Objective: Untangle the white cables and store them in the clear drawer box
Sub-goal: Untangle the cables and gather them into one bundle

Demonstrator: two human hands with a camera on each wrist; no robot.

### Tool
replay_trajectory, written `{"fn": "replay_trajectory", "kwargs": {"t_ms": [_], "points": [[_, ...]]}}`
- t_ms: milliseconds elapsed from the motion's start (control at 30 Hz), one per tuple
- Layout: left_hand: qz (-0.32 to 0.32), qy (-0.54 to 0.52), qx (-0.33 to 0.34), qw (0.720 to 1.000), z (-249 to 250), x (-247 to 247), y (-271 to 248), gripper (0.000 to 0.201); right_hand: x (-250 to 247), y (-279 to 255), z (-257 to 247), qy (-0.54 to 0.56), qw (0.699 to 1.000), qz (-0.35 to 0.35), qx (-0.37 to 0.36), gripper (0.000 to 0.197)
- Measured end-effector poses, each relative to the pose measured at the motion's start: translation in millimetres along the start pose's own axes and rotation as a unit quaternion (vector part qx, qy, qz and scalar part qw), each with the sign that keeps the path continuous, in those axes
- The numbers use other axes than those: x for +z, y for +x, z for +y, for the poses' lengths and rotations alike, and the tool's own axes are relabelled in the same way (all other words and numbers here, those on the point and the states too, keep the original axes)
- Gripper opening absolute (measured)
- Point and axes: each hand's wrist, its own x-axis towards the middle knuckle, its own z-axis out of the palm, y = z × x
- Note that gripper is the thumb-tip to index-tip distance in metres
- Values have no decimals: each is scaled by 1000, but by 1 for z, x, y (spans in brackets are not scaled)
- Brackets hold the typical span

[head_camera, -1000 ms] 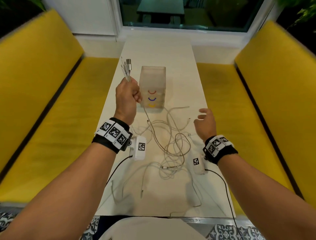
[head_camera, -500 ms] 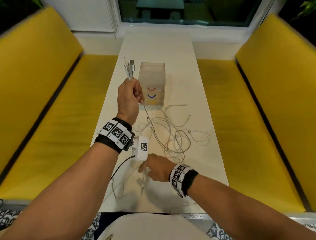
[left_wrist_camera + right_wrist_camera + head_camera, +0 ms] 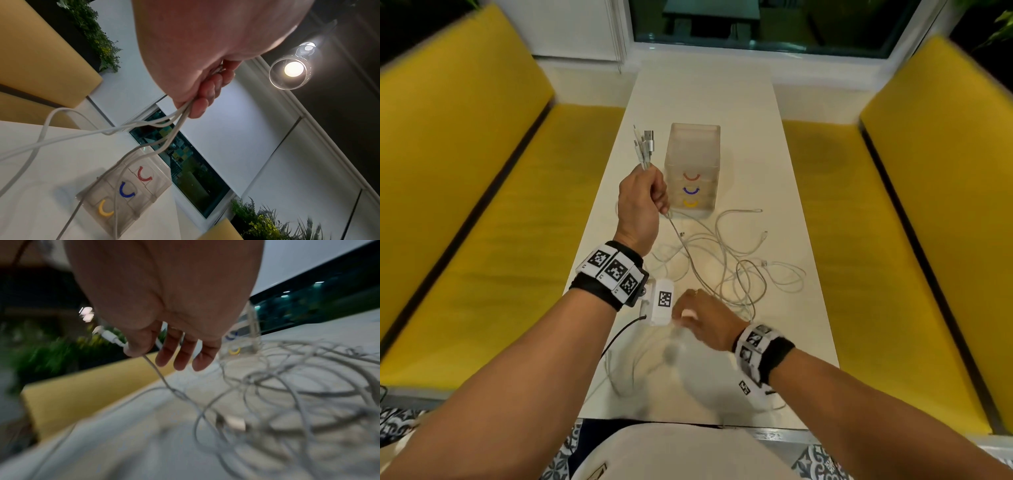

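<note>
A tangle of white cables [image 3: 736, 263] [image 3: 287, 386] lies on the white table [image 3: 705, 96]. My left hand [image 3: 642, 202] [image 3: 197, 91] is raised left of the clear drawer box [image 3: 693, 168] [image 3: 125, 193] and grips a bundle of cable ends [image 3: 643, 147], plugs pointing up. The box has red, blue and yellow handles, all drawers closed. My right hand [image 3: 695, 317] [image 3: 144, 345] is near the table's front, just right of the left wrist camera, and pinches a white cable end [image 3: 109, 335] between thumb and forefinger. Its other fingers [image 3: 185, 355] hang straight.
Yellow benches [image 3: 482, 212] [image 3: 893, 222] flank the narrow table. A window sill and window [image 3: 756, 31] close off the far end. Loose cable loops [image 3: 626, 373] reach the front edge of the table. A black wire [image 3: 619, 337] hangs from the left wrist camera.
My right hand swung from the table's right side to the near left, beside the left wrist, and took hold of a cable end. The left hand kept its bundle raised.
</note>
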Motion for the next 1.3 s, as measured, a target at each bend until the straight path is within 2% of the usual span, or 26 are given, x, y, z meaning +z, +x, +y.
{"fn": "replay_trajectory", "kwargs": {"t_ms": [100,200,300,400,533,633,700,867,967,1067,1167,1300], "points": [[-3,14,-6,1000,-4,0,-2,22,-50,3,-16,193,976,99,26,8],[-20,35,-6,999,-9,7,-8,26,-104,4,-38,358,916,180,18,9],[-43,63,3,997,-10,17,-16,30,-147,5,-61,430,868,249,18,9],[-57,74,12,996,-8,26,-20,36,-174,11,-78,440,849,292,12,12],[-56,71,3,996,1,35,-22,33,-180,17,-93,432,853,294,13,24],[-68,61,13,996,12,45,-30,34,-174,21,-104,420,839,345,29,15],[-51,58,14,997,15,50,-32,34,-170,22,-109,416,831,367,39,15],[1,50,-5,999,20,56,-33,29,-160,21,-113,320,876,358,46,14],[17,93,19,995,25,54,-26,34,-159,20,-107,342,879,329,50,20],[42,116,37,992,26,46,-11,36,-154,15,-85,357,896,258,55,20],[68,82,56,993,36,34,5,35,-137,5,-52,349,911,202,90,19],[72,8,46,996,48,16,24,32,-112,-8,-4,347,910,184,136,29]]}}
